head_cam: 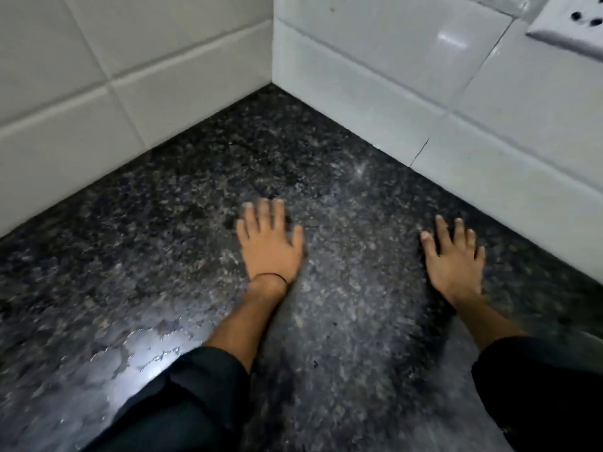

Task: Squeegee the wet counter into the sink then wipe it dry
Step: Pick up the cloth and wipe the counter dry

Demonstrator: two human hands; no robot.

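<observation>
While water glistens on the dark granite table [137,243], a person's left hand [269,244] and right hand [455,259] lie flat on it, fingers [253,216] spread, holding nothing. White wall tiles [375,83] enclose the corner.

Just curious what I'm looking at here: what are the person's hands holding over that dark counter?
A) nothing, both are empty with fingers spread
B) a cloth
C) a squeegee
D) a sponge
A: the left hand and right hand are both bare and open, fingers spread over the speckled counter, with no tool in view.
</observation>
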